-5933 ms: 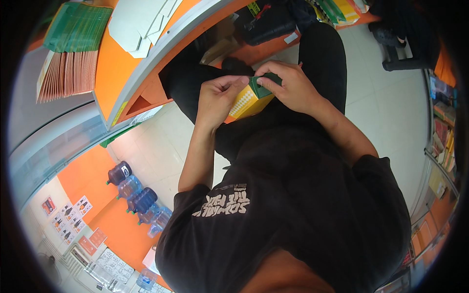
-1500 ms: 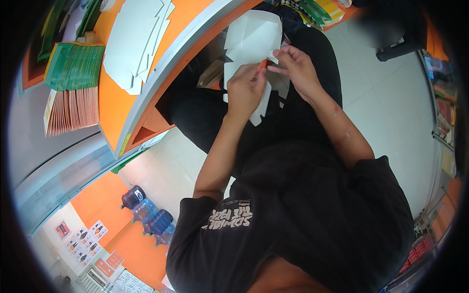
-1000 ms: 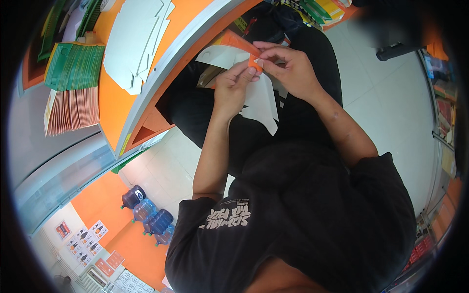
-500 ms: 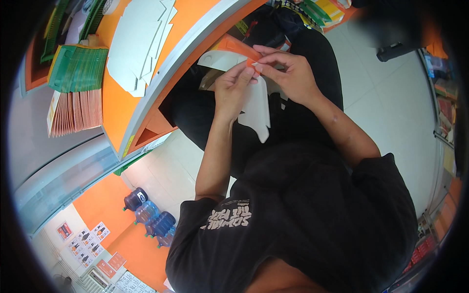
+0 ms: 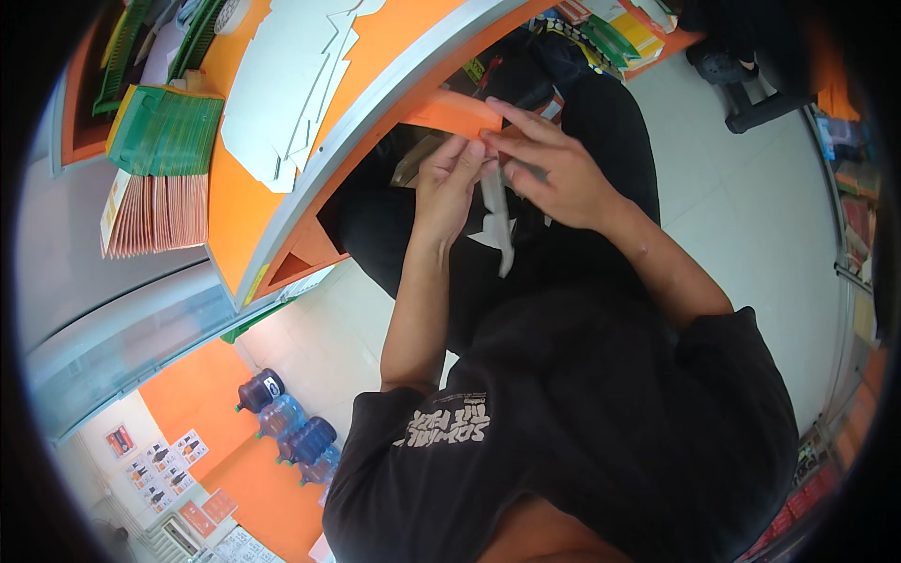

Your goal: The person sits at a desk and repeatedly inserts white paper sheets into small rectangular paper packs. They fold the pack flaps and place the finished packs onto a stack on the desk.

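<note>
1. Cardboard cutout (image 5: 496, 211), orange and white, hangs over the lap beside the worktop (image 5: 239, 202).
2. Left hand (image 5: 449, 183) fingers pinch it; best keep them beside the crease.
3. Right hand (image 5: 554, 174) fingers press the orange flap (image 5: 450, 111); fold squarely.

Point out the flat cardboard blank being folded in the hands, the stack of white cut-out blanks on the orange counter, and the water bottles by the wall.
folded cardboard blank (image 5: 458, 113), head view, orange panel
white blank stack (image 5: 296, 89), head view, top sheet
water bottles (image 5: 291, 427), head view, middle bottle
</note>
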`<act>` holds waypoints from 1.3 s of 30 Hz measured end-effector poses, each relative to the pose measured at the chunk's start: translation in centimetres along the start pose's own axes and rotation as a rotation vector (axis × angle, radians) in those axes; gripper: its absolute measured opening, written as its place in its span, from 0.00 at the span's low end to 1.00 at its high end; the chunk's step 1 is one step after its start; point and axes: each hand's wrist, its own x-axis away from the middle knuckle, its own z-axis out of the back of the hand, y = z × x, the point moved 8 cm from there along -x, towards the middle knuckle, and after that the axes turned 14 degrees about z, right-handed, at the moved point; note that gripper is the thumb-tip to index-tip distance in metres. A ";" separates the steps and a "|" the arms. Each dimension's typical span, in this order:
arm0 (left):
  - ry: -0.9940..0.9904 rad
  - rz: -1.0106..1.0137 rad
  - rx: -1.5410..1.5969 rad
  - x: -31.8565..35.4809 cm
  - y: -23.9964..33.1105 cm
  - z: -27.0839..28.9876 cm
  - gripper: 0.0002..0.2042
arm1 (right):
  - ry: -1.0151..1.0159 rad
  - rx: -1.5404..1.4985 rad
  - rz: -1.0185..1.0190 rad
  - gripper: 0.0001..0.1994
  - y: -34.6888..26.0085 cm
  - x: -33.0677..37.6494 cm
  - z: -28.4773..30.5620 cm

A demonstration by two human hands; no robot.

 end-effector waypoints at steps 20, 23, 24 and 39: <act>-0.384 0.259 1.001 1.1 -4.9 0.5 0.25 | 0.040 -0.298 -0.299 0.37 4.0 3.2 -3.9; -0.295 0.137 0.800 0.5 -5.3 -0.8 0.25 | 0.078 -0.126 -0.423 0.35 5.7 4.0 -3.3; -0.252 0.103 0.555 0.4 -4.7 -1.8 0.25 | 0.038 -0.008 -0.425 0.36 5.5 3.4 -2.6; 0.200 0.265 0.096 -1.0 -5.5 4.4 0.15 | 0.001 0.089 -0.224 0.12 2.7 3.0 -1.4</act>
